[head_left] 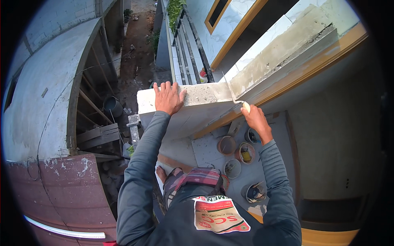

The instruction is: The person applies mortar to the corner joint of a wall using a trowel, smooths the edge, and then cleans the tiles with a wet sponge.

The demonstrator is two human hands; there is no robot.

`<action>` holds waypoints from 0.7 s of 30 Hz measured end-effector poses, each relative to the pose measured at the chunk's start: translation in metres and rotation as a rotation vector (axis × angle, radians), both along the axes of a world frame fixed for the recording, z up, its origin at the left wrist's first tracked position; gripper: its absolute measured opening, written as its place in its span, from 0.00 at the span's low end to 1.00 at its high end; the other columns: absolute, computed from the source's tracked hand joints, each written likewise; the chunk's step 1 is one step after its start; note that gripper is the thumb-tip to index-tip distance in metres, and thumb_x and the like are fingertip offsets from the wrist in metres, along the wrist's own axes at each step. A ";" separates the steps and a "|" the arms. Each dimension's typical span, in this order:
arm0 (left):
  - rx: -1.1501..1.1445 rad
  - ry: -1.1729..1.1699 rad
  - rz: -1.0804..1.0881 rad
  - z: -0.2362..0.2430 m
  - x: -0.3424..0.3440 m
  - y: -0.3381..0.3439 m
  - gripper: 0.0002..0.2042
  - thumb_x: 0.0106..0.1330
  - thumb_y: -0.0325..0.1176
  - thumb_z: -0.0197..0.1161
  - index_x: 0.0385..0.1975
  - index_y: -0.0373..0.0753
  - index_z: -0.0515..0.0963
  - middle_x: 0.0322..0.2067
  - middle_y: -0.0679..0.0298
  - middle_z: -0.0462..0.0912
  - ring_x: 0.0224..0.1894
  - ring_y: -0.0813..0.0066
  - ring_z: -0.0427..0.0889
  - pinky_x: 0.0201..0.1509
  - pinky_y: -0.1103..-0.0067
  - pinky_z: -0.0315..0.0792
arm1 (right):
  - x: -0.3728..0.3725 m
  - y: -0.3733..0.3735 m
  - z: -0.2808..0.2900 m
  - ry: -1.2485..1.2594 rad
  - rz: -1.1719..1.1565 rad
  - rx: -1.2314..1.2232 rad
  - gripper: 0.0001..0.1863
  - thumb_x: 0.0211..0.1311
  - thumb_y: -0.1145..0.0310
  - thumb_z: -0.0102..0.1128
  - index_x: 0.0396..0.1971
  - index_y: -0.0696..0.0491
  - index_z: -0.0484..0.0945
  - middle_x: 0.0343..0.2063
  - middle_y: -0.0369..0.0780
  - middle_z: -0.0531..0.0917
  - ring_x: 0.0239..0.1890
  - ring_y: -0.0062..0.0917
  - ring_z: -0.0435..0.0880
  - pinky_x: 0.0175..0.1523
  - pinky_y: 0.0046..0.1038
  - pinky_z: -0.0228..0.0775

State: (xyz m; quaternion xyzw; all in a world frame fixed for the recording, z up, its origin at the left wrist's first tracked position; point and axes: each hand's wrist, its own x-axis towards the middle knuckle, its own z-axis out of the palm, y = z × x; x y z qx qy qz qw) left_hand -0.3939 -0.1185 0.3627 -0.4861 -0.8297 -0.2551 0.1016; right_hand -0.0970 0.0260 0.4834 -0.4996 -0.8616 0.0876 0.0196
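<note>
A pale masonry wall (201,93) with a rough, crumbly top stands in front of me. My left hand (168,99) lies on its top near the left end, fingers spread, holding nothing. In my right hand (257,121) is a trowel (246,106), gripped by its light handle. The trowel's thin blade is seen nearly edge-on, upright at the corner where the wall top meets a mortar-coated wall face (266,67). I cannot tell whether mortar is on the blade.
Several buckets (232,168) stand on the floor below, right of my legs. A yellowish wooden frame (320,61) runs along the right wall. Left lies a drop with wooden planks (98,137) and a dark bucket (112,105). A slatted railing (188,53) stands beyond the wall.
</note>
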 end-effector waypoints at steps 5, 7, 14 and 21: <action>-0.011 -0.042 -0.002 0.007 -0.003 -0.002 0.22 0.69 0.52 0.52 0.44 0.37 0.77 0.38 0.56 0.74 0.49 0.59 0.72 0.69 0.47 0.49 | -0.033 -0.046 -0.008 0.053 0.169 -0.142 0.27 0.67 0.49 0.55 0.39 0.64 0.77 0.36 0.61 0.81 0.44 0.59 0.79 0.49 0.49 0.72; 0.037 -0.037 -0.009 -0.006 -0.006 -0.004 0.22 0.70 0.52 0.52 0.47 0.38 0.76 0.39 0.56 0.73 0.49 0.58 0.72 0.69 0.47 0.49 | -0.038 -0.044 0.011 0.069 0.146 -0.157 0.27 0.67 0.49 0.55 0.38 0.63 0.77 0.36 0.61 0.81 0.43 0.58 0.79 0.47 0.48 0.71; 0.311 -0.194 -0.049 0.007 -0.016 -0.010 0.28 0.70 0.49 0.55 0.66 0.43 0.65 0.54 0.48 0.67 0.61 0.52 0.64 0.69 0.55 0.53 | 0.011 -0.028 0.007 0.296 0.089 -0.177 0.22 0.65 0.55 0.56 0.48 0.59 0.70 0.35 0.57 0.82 0.42 0.58 0.79 0.46 0.47 0.70; 0.684 -0.461 0.059 0.031 -0.052 -0.055 0.26 0.74 0.48 0.52 0.66 0.39 0.67 0.55 0.50 0.68 0.60 0.55 0.65 0.67 0.65 0.57 | 0.022 -0.015 -0.011 0.178 0.232 0.034 0.25 0.69 0.60 0.51 0.59 0.60 0.65 0.30 0.53 0.82 0.27 0.37 0.82 0.39 0.40 0.73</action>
